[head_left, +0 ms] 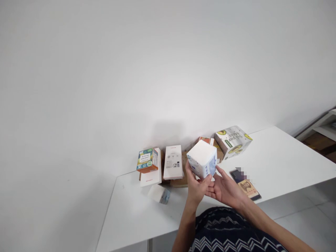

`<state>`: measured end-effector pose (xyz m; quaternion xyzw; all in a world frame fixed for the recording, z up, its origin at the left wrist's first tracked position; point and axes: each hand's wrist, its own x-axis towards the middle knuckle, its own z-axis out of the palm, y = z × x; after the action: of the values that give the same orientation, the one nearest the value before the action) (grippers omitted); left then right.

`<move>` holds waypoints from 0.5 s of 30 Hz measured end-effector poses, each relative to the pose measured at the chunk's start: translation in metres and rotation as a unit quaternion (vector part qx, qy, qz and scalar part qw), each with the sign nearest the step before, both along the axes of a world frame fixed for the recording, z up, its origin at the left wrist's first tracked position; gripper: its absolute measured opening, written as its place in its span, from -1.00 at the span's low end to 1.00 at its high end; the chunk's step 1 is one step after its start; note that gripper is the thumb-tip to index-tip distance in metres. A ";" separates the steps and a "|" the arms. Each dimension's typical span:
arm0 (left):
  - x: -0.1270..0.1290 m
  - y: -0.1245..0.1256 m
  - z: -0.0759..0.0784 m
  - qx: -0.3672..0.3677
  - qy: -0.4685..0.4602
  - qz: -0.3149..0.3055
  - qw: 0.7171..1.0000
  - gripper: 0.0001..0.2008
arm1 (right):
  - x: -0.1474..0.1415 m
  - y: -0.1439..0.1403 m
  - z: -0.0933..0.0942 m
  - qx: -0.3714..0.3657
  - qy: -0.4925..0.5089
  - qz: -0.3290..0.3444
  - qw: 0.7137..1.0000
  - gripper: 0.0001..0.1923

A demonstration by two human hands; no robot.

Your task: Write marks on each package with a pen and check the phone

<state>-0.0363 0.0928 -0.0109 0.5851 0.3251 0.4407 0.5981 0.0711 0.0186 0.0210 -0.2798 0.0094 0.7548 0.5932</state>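
cradling a white cube pack (202,158) above the near part of the table (283,157), the left hand (195,183) closes its grip on the pack's lower left side, thumb up along the near face and fingers tucked beneath, while the right hand (227,187) lies palm up and loose just under and to the right, fingertips touching or almost touching the pack's bottom edge; which of the two cannot be told. the pack looks like a plastic-wrapped block of tissues with blue print on its sides, so it is probably light and soft, likely to dent under a hard squeeze, and the film may be a little slippery. a broad hold on two opposite flat faces, or a palm under the base, seems the safest place to take it; pinching a corner would likely crumple the wrap. behind it on the table, against the wall, lean an orange and green box (147,160), a white box (173,162) and a brown carton (181,178), with an avocado-print box (232,140) tilted to the right. a smaller pack (159,193) lies to the left of the hands, and a phone (245,184) lies flat just beyond the right hand.
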 end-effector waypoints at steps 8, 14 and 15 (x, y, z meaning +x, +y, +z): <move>0.004 -0.006 0.004 0.000 0.020 0.034 0.999 -0.15 | -0.005 0.001 -0.022 -0.005 -0.096 -0.016 0.995 -0.49; 0.011 -0.007 0.000 -0.024 0.000 0.122 0.992 -0.15 | 0.005 0.004 -0.041 0.045 -0.180 -0.004 0.983 -0.53; 0.011 -0.006 0.000 -0.035 -0.007 0.123 0.992 -0.16 | 0.011 0.005 -0.047 0.046 -0.190 0.003 0.981 -0.54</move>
<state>-0.0252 0.0865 -0.0114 0.5163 0.4060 0.5033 0.5615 0.0817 0.0236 -0.0257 -0.3910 -0.1389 0.6889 0.5943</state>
